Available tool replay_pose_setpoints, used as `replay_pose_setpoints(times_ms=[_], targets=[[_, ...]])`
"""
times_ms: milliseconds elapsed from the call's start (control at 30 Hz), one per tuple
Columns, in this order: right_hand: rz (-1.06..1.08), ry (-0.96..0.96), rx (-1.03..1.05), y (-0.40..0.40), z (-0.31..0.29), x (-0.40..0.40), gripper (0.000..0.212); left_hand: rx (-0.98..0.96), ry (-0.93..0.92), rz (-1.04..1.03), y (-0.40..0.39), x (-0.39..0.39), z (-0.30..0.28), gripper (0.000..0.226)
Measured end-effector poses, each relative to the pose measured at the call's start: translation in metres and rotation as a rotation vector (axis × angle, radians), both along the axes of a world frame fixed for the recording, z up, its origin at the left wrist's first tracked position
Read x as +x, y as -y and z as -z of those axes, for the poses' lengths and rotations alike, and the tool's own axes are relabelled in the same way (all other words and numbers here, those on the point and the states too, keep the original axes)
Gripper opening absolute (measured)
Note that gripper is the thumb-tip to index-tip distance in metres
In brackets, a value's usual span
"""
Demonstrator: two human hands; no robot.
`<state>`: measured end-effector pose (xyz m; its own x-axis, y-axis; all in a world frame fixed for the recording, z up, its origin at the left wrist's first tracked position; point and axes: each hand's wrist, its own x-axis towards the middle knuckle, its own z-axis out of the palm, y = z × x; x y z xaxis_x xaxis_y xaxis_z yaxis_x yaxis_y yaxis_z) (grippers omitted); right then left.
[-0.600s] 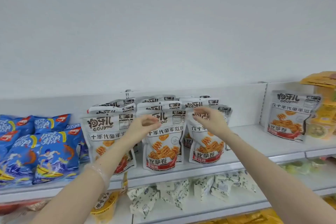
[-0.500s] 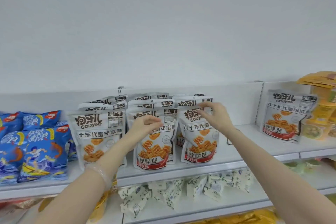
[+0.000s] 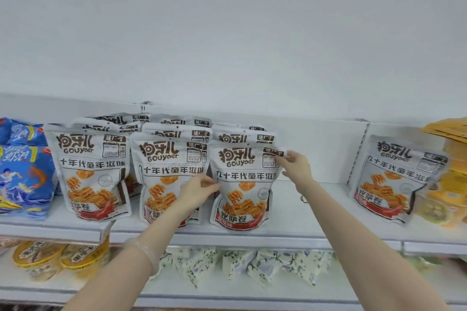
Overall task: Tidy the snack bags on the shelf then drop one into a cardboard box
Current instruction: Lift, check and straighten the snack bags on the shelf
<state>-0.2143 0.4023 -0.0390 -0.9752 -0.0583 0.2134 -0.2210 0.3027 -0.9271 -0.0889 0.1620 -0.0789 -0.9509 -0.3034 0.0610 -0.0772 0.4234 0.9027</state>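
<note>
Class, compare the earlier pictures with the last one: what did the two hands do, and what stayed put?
The left hand dropped from the middle bag's top to the right front bag's left edge. The right hand now pinches that bag's top right corner. The lone bag stayed put.

Front-row white snack bags: four; more behind. Hands: two.
</note>
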Motion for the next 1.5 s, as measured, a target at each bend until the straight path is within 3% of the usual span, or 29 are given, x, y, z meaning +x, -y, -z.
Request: replay_pose_setpoints(times_ms=[33,133,300,400,567,733,900,1033,1167,1333,1500], targets=[[-0.026,0.003,-0.015,0.000,0.001,0.000,0.001,0.008,-0.005,-0.004,-0.002,0.000,0.000,0.030],[-0.077,-0.064,-0.031,0.003,-0.005,0.006,0.014,-0.001,-0.005,-0.022,-0.005,0.001,0.001,0.034],[-0.082,-0.247,0.017,0.000,-0.035,0.008,0.018,-0.029,0.026,-0.047,-0.007,0.003,0.007,0.072],[-0.028,-0.292,-0.043,-0.013,-0.063,0.015,0.018,-0.023,0.027,0.014,-0.014,0.003,0.008,0.081],[-0.065,-0.257,-0.200,-0.026,-0.095,0.021,0.017,0.101,-0.143,0.116,-0.032,0.001,-0.007,0.058],[-0.011,-0.211,-0.322,-0.027,-0.100,0.025,0.022,0.237,-0.348,0.044,-0.041,0.000,-0.016,0.018],[-0.095,-0.058,-0.385,-0.025,-0.081,0.034,0.028,0.373,-0.337,0.068,-0.038,0.002,-0.015,0.039],[-0.175,0.113,-0.386,-0.018,-0.049,0.047,0.043,0.446,-0.292,0.069,-0.034,0.001,-0.016,0.022],[-0.168,-0.025,-0.333,-0.011,-0.025,0.056,0.045,0.438,-0.252,0.052,-0.025,0.001,-0.008,0.019],[0.089,-0.193,-0.191,0.001,-0.016,0.057,0.061,0.425,-0.228,0.074,-0.030,0.003,-0.002,0.019],[0.255,-0.317,0.042,-0.005,-0.025,0.058,0.048,0.404,-0.282,0.087,-0.039,0.010,-0.004,0.020]])
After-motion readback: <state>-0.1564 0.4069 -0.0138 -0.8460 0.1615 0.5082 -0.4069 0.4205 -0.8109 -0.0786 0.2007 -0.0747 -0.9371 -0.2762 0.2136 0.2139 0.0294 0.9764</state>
